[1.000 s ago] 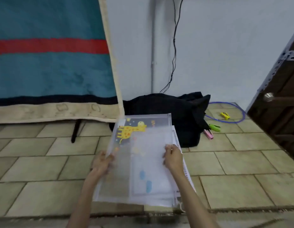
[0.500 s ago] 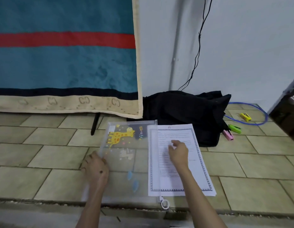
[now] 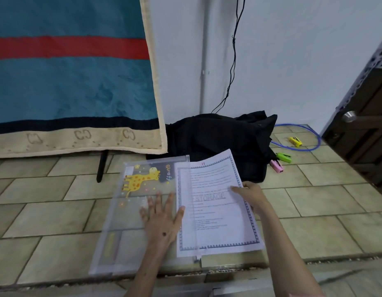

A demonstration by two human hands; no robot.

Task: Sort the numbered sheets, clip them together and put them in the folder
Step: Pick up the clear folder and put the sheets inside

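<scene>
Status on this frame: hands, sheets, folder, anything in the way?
Left hand flat on the folder. Right hand grips the sheets at their right edge, left edge inside the folder. Nothing in the way.

bare forearms, pink sleeve edge

We see soft, even indoor light with faint shadows and no glare. Motion blur smears the folder, and edges bow from wide-angle distortion.
</scene>
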